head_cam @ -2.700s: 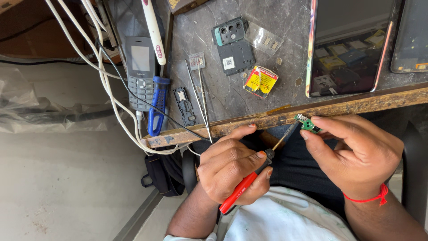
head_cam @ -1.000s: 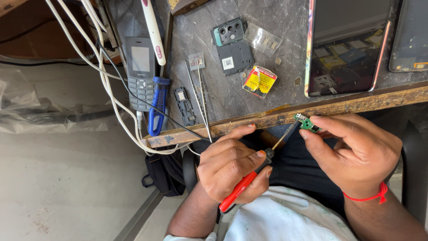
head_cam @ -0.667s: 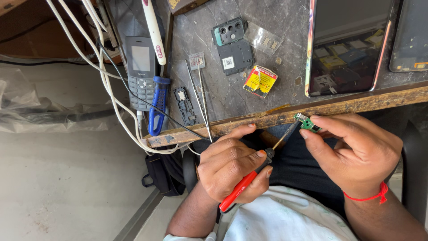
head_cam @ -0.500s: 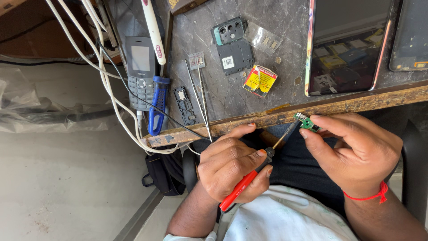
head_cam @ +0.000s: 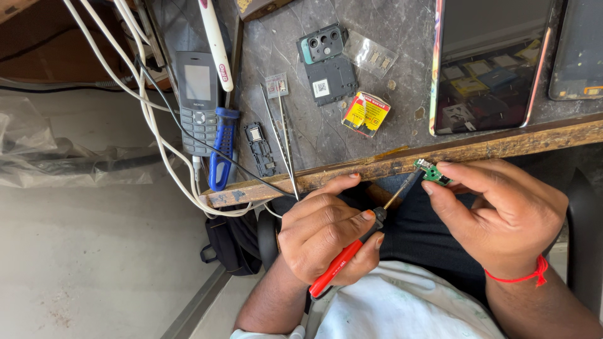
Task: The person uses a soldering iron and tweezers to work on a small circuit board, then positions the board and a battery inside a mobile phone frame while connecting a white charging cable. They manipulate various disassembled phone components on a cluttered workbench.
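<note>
Head view over a scuffed grey workbench (head_cam: 402, 37) with a worn wooden front edge. A red-handled screwdriver with a thin metal shaft (head_cam: 352, 251) is gripped in the left hand (head_cam: 323, 235), the fingers curled around the handle and the thumb extended along the top; the shaft is angled up and to the right. Its tip is seen at a small green circuit board (head_cam: 432, 171), which is pinched between the thumb and fingertips of the right hand (head_cam: 502, 213) just below the bench edge, above the lap. A red thread band (head_cam: 521, 276) is worn at the right wrist.

On the bench are laid a black camera-cover plate with lens holes (head_cam: 328, 55), a small yellow and red packet (head_cam: 365, 113), a pair of slim metal tweezers (head_cam: 281, 135), a small black component frame (head_cam: 259, 148) and a large dark-screened tablet with a red rim (head_cam: 490, 63). At the left end, a grey keypad phone (head_cam: 196, 100), a blue-handled tool (head_cam: 220, 150) and a bundle of white cables (head_cam: 144, 107) are seen. A black bag (head_cam: 229, 245) is placed on the floor below.
</note>
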